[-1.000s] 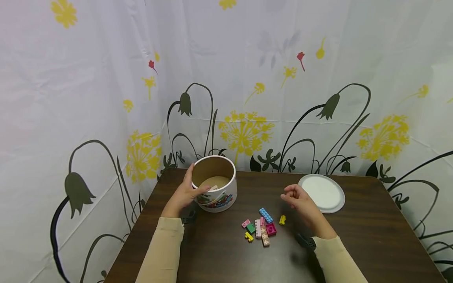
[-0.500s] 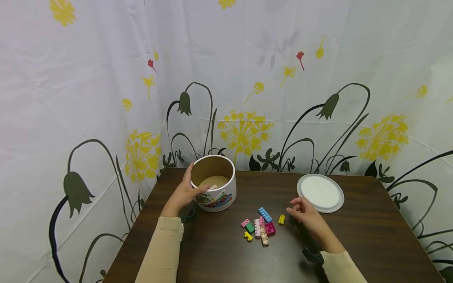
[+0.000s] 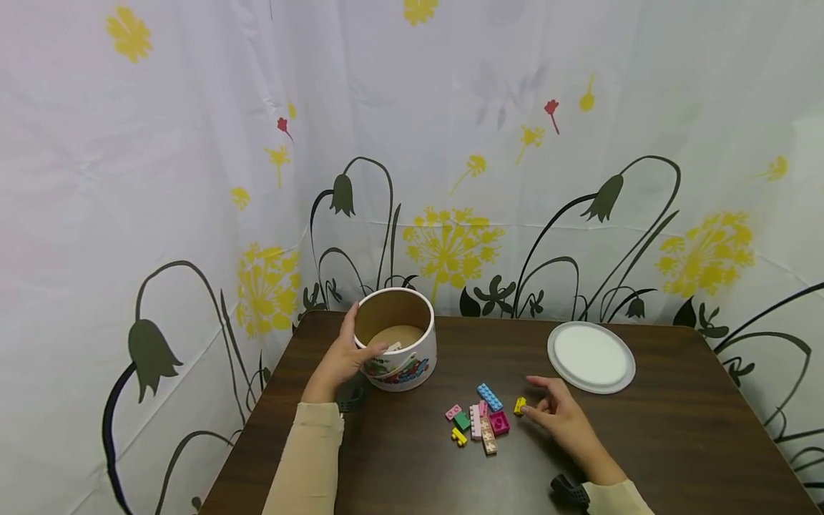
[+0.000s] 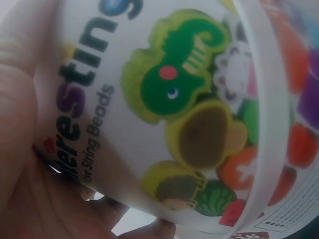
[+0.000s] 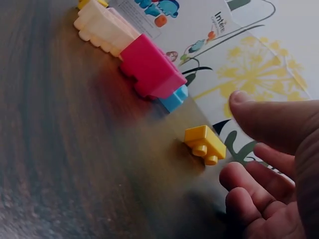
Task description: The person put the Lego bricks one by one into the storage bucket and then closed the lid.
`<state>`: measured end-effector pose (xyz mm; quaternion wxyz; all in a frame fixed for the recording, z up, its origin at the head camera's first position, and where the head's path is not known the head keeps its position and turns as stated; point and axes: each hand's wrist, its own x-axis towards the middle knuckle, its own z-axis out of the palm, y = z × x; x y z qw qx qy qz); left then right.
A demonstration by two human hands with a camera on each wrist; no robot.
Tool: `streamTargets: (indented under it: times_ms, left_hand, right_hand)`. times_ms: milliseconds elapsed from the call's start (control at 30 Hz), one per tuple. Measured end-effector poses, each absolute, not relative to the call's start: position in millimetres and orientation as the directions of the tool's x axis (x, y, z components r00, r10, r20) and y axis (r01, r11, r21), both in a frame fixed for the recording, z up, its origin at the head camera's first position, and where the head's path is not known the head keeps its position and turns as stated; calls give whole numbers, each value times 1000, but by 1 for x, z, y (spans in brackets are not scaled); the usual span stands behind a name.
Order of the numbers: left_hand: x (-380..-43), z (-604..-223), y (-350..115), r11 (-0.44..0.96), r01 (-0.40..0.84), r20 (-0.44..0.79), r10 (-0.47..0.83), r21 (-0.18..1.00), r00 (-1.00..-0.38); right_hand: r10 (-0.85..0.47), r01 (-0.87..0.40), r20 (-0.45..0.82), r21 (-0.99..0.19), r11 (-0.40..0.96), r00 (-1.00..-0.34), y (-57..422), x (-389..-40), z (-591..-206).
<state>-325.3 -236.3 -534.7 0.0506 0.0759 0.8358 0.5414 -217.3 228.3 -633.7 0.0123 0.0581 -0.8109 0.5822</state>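
Observation:
A white round bucket (image 3: 404, 368) with printed cartoon pictures stands at the back left of the table. My left hand (image 3: 341, 361) grips its rim and side, thumb at the front edge; a pale piece (image 3: 394, 346) lies inside. The left wrist view shows fingers beside the printed wall (image 4: 174, 94). My right hand (image 3: 565, 422) is just right of a small yellow toy brick (image 3: 519, 406). In the right wrist view, thumb and fingers are spread apart, and that yellow brick (image 5: 205, 144) lies on the table beyond them with nothing held.
Left of the yellow brick lies a group of several toy bricks, among them a blue one (image 3: 490, 397), a magenta one (image 3: 498, 423), a green one (image 3: 462, 422) and a second yellow one (image 3: 459, 437). A white round lid (image 3: 591, 357) lies back right. A patterned curtain (image 3: 450, 143) hangs behind the table.
My right hand first drew back toward the right, then came lower beside the yellow brick, its thumb and index finger spreading. The left hand stays on the bucket. The head view shifted slightly.

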Motion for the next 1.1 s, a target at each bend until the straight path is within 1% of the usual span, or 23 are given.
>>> streamTargets:
  times_ms: [100, 200, 433, 633, 967, 1100]
  left_hand:
    - [-326, -535, -236, 402, 79, 4, 185, 912, -983]
    - [-326, -534, -237, 408, 89, 14, 183, 909, -983]
    - [-325, -534, -236, 415, 92, 12, 192, 905, -981]
    - [-325, -533, -236, 421, 89, 10, 186, 903, -982]
    - [-325, -535, -237, 410, 78, -2, 189, 909, -982]
    - [-326, -535, -238, 397, 75, -2, 190, 915, -982]
  right_hand:
    - [-112, -160, 128, -926, 342, -985, 228, -220, -635]
    - [-119, -177, 143, -920, 351, -982, 227, -221, -636]
    - [-106, -156, 125, -913, 377, -986, 225, -220, -638]
    - [-107, -170, 138, -898, 407, -985, 223, -220, -638]
    - [-116, -159, 114, -830, 535, -987, 219, -218, -637]
    - [-115, -177, 136, -813, 554, -984, 219, -218, -636]
